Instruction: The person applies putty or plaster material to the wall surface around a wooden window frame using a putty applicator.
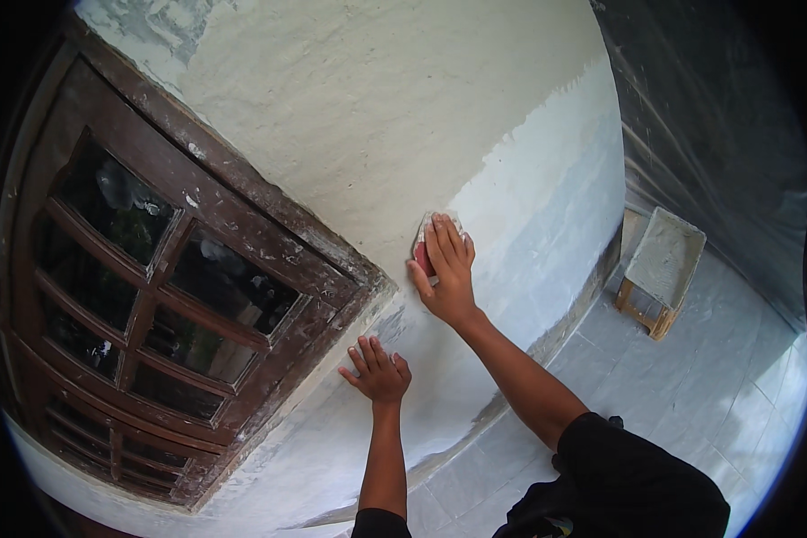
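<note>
My right hand (450, 273) presses a small flat tool (424, 258) against the wall (368, 117). A red part and a whitish, putty-smeared edge show around the fingers; its exact kind is mostly hidden under my palm. Beige-grey coating covers the wall above it, while whiter, smoother plaster lies to the right and below. Lower and to the left, my left hand (382, 375) rests on the wall with fingers spread and nothing in it. It is just beside the lower corner of a brown wooden window (278, 323).
White smears mark the window's frame and panes. A plaster-coated rectangular tray (665, 255) sits on a small wooden stool (638, 312) at the right, on grey floor tiles (619, 386). Clear plastic sheeting (717, 134) hangs behind it.
</note>
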Tool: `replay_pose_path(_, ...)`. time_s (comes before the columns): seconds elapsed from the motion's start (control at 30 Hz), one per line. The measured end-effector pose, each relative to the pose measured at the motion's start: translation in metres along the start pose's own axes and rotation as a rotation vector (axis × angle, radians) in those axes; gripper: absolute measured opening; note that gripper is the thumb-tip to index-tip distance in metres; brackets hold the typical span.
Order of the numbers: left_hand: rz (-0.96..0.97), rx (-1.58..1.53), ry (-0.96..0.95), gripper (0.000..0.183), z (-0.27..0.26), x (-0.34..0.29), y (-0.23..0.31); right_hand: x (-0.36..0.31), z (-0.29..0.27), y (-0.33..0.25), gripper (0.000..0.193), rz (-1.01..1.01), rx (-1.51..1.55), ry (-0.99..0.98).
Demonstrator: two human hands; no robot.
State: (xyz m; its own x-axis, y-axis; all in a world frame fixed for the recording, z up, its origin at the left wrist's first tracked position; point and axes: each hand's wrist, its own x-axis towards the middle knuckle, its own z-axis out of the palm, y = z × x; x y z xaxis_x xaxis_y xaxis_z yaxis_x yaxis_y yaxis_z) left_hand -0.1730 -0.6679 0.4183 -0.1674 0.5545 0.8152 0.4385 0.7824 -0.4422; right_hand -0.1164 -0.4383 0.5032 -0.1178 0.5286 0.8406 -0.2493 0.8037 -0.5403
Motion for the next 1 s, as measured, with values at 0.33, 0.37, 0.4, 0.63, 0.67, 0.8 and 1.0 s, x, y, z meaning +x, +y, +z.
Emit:
replay_pose_path(0.33, -0.026, -0.049, -0.072, 0.064, -0.01, 0.001, -0.001, -0.199, -0.053, -0.035, 0.06, 0.065, 0.104, -0.538)
replay_pose_path(0.37, -0.036, -0.042, -0.076, 0.064, -0.017, 0.001, 0.002, -0.193, -0.06, -0.03, 0.058, 0.067, 0.088, -0.508)
replay_pose_path(0.4, -0.058, -0.098, -0.136, 0.067, -0.024, 0.004, 0.006, -0.184, -0.065, -0.023, 0.058, 0.064, 0.085, -0.513)
replay_pose_path(0.63, -0.148, -0.534, -0.267, 0.07, -0.063, 0.013, 0.094, -0.14, -0.109, 0.029, 0.054, 0.168, 0.013, -0.418)
replay_pose_path(0.67, -0.149, -0.552, -0.28, 0.07, -0.064, 0.015, 0.115, -0.137, -0.119, 0.039, 0.054, 0.179, -0.005, -0.427)
replay_pose_path(0.8, -0.151, -0.794, -0.415, 0.068, -0.061, 0.032, 0.202, -0.128, -0.167, 0.096, 0.052, 0.233, -0.089, -0.42)
replay_pose_path(1.0, -0.073, -1.032, -0.59, 0.067, -0.043, 0.047, 0.354, -0.121, -0.276, 0.216, 0.05, 0.418, -0.274, -0.429)
